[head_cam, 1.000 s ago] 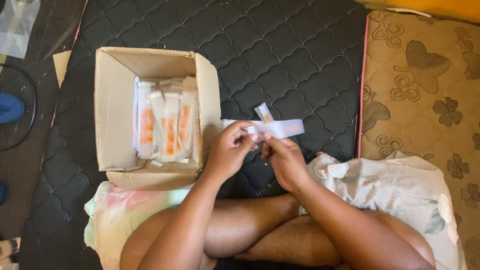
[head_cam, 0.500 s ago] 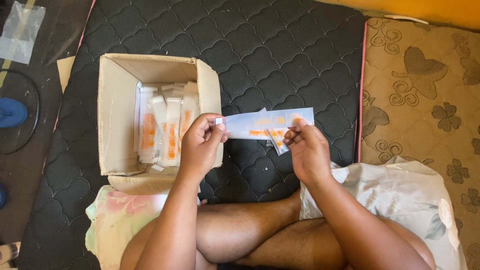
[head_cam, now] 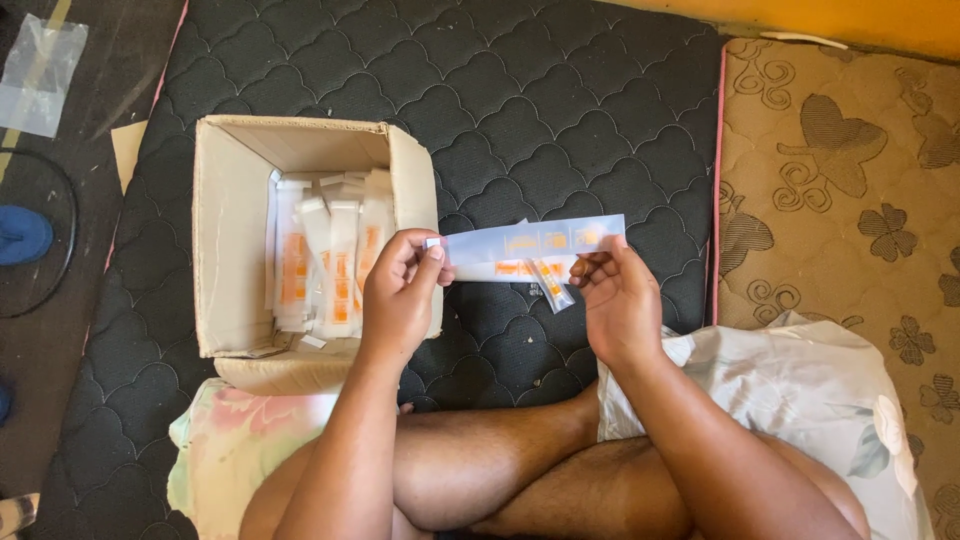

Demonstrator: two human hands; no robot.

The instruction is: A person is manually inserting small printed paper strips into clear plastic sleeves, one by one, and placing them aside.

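My left hand (head_cam: 400, 292) pinches the left end of a long clear plastic strip (head_cam: 530, 248) with orange and white printing. My right hand (head_cam: 618, 300) pinches its right end, and a small folded piece hangs below the strip between my hands. The strip is stretched out flat above the dark quilted mattress (head_cam: 520, 110). Just left of my left hand stands an open cardboard box (head_cam: 228, 230) holding several white and orange packets (head_cam: 330, 265) on end.
A white plastic bag (head_cam: 800, 390) lies at my right knee and a floral cloth (head_cam: 230, 450) under my left leg. A brown patterned mat (head_cam: 850, 180) borders the mattress on the right. Dark floor with a clear plastic sleeve (head_cam: 40, 75) lies at left.
The strip was bunched up between my hands low over my lap. My hands have since lifted, moved apart and pulled it out straight and flat.
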